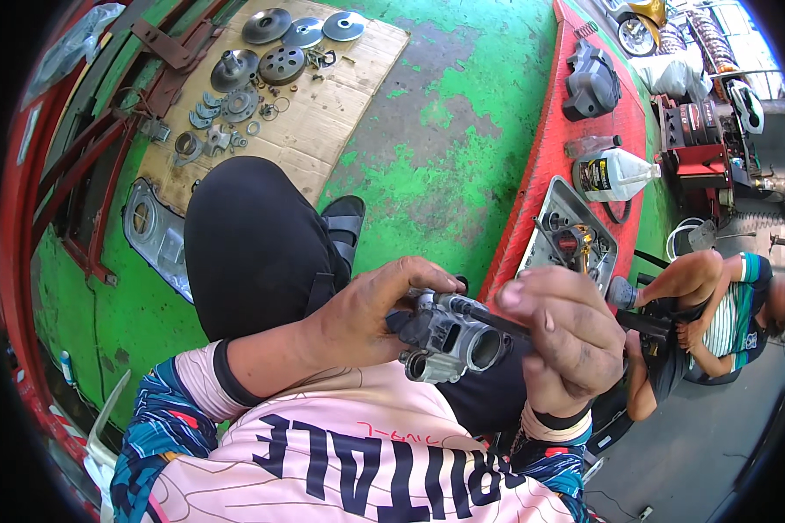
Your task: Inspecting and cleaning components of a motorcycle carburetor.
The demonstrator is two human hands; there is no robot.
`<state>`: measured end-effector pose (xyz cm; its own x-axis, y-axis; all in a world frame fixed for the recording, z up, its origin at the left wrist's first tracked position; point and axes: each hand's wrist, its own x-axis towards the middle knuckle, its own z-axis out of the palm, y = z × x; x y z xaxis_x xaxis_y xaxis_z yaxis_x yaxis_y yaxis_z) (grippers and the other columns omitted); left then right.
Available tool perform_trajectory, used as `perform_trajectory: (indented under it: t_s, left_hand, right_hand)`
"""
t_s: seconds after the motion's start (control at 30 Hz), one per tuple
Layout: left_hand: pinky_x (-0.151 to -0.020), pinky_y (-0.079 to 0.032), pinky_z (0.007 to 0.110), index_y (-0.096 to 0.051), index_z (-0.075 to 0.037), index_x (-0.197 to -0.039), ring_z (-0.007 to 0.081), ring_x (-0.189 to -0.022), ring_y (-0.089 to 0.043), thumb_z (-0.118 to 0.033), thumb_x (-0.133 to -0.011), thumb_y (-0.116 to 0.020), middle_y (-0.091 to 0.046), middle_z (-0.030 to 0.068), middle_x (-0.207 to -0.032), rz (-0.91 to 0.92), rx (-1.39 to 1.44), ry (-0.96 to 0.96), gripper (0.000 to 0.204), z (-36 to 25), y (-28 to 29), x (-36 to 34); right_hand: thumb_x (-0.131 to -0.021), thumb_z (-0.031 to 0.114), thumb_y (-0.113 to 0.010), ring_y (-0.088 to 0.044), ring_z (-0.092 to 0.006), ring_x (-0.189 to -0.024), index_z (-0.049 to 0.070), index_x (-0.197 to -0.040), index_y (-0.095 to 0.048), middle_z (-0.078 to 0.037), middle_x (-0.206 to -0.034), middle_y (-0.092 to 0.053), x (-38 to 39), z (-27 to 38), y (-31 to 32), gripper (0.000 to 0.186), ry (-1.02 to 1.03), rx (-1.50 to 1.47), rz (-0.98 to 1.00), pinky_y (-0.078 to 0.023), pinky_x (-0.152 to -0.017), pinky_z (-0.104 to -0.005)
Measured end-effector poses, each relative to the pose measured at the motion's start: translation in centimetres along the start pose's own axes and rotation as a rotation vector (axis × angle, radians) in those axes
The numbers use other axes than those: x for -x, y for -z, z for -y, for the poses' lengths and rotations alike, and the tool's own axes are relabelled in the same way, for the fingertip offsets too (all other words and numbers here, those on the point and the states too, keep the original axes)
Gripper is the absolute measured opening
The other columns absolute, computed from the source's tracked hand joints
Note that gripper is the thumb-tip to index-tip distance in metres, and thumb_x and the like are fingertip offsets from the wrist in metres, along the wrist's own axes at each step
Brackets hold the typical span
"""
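My left hand (366,314), smudged with grime, grips a throttle body (449,342) from its left side, in front of my chest. Its round bore faces right, and a black plastic connector housing sits on the side nearest my palm. My right hand (571,336) is closed just to the right of the bore, its fingers curled and slightly blurred. Between its fingers is a slim dark rod (495,319) that runs left along the throttle body's upper edge. The rod's kind and its far end are not clear.
Metal discs (282,65) and small parts lie on flattened cardboard (323,118). On a red platform (532,157) are a metal tray (549,205) of parts, a white jug (615,174), a clear bottle (591,146) and a black plastic housing (591,80). Another person (715,322) sits at right.
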<state>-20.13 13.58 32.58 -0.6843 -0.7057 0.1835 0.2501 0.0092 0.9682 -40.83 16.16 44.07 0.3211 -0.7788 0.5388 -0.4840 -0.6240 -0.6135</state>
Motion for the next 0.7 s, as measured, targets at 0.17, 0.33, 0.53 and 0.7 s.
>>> perform_trajectory:
  t_s: [0.17, 0.33, 0.53, 0.7]
  left_hand:
    - [-0.092, -0.059, 0.036, -0.050, -0.008, -0.131, 0.0268, -0.121, -0.063, 0.011, -0.077, -0.076, -0.061, 0.0117, -0.128, 0.003, 0.052, 0.003, 0.062, 0.5, -0.3, 0.1]
    - [-0.092, -0.059, 0.036, -0.050, -0.007, -0.131, 0.0264, -0.121, -0.063, 0.011, -0.077, -0.076, -0.060, 0.0118, -0.129, -0.008, 0.057, -0.004, 0.063, 0.7, 0.0, 0.1]
    - [-0.094, -0.058, 0.036, -0.050, -0.007, -0.130, 0.0263, -0.122, -0.063, 0.013, -0.076, -0.076, -0.060, 0.0121, -0.130, -0.008, 0.094, 0.006, 0.063, 0.9, -0.1, 0.4]
    - [-0.098, -0.057, 0.037, -0.051, -0.007, -0.129, 0.0265, -0.125, -0.061, 0.018, -0.073, -0.071, -0.059, 0.0123, -0.131, -0.005, 0.092, 0.011, 0.064, 0.9, 0.2, 0.3]
  right_hand:
    - [-0.077, 0.007, -0.083, -0.069, -0.0276, -0.082, 0.002, -0.115, -0.073, -0.012, -0.090, -0.072, 0.3, -0.1, 0.6, 0.040, -0.013, 0.063, 0.010, -0.056, -0.071, -0.0401]
    - [-0.075, 0.009, -0.085, -0.068, -0.0262, -0.080, 0.000, -0.116, -0.072, -0.011, -0.087, -0.072, 0.0, -0.6, -0.2, 0.043, 0.016, 0.033, -0.013, -0.056, -0.070, -0.0395]
    - [-0.088, 0.023, -0.075, -0.067, -0.0300, -0.082, 0.001, -0.124, -0.068, -0.016, -0.091, -0.073, 0.2, -0.6, 0.5, 0.042, 0.032, 0.149, 0.066, -0.055, -0.075, -0.0425]
    - [-0.081, 0.030, -0.081, -0.067, -0.0292, -0.079, -0.001, -0.122, -0.069, -0.015, -0.089, -0.072, 0.7, -1.5, -0.8, 0.053, 0.036, 0.011, -0.001, -0.054, -0.069, -0.0403]
